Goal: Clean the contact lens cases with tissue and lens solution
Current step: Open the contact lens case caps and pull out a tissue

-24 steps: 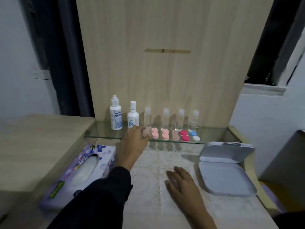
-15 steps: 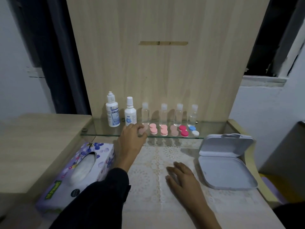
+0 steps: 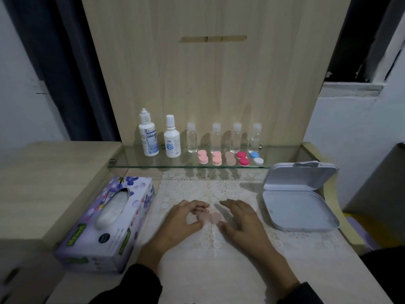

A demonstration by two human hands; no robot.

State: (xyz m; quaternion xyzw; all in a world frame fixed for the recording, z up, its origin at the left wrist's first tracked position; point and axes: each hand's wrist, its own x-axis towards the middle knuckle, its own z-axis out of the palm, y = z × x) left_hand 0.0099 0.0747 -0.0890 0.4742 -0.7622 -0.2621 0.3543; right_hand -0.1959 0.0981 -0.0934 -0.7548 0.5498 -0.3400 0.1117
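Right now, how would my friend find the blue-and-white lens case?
Find the glass shelf against the wooden board. Small lens cases line its front; the blue-and-white case is rightmost. Its neighbours are pink or red; only it has blue and white caps.

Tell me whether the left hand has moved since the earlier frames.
Yes. The left hand has come back from the glass shelf toward the person and now holds a pink lens case over the lace mat.

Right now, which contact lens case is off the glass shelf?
The pale pink case on the lace mat, between left hand and right hand; the other five sit on the glass shelf.
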